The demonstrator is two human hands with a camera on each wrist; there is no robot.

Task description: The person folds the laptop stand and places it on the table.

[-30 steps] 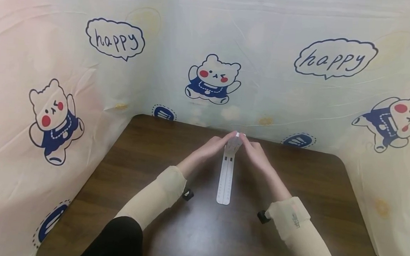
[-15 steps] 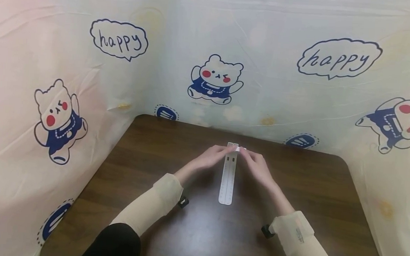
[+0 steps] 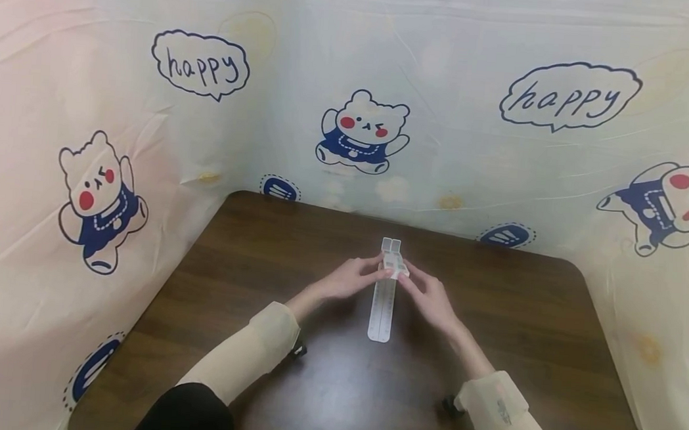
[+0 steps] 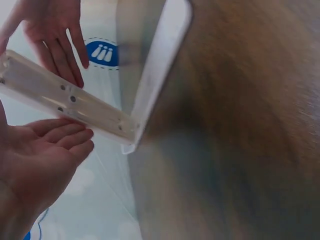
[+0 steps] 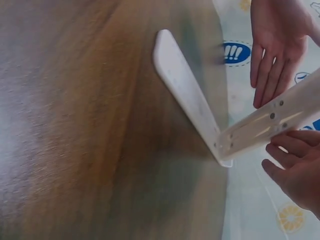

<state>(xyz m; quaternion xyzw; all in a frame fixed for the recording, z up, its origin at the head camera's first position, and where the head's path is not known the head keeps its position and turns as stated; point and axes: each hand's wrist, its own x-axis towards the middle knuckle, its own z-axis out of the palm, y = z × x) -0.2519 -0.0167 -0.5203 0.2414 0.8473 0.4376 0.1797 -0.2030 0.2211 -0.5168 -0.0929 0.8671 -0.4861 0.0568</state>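
A white plastic piece with two hinged arms stands on the table. Its lower arm [image 3: 382, 313], two narrow strips with faint marks, lies lengthwise toward the person. The raised arm [image 4: 65, 92] slants up from the far-end hinge, leaning over the lower one, and shows small dark holes. My left hand [image 3: 349, 278] holds the raised arm's left side, thumb near the top end and fingers along the edge. Opposite it, my right hand [image 3: 434, 299] holds the right side the same way. In the right wrist view, the lower arm's rounded end [image 5: 165, 42] points away from the hands.
The brown wooden table [image 3: 296, 238] has rounded far corners. Pale cloth [image 3: 448, 63] printed with bears and "happy" bubbles hangs behind and at both sides. Beige sleeves [image 3: 241, 360] cover the forearms, with a small black camera [image 3: 299, 350] at each wrist.
Both hands have come toward the person and tipped the raised arm over the lower one. The far-end tabs, earlier hidden, now show. The lower arm has stayed almost in place.
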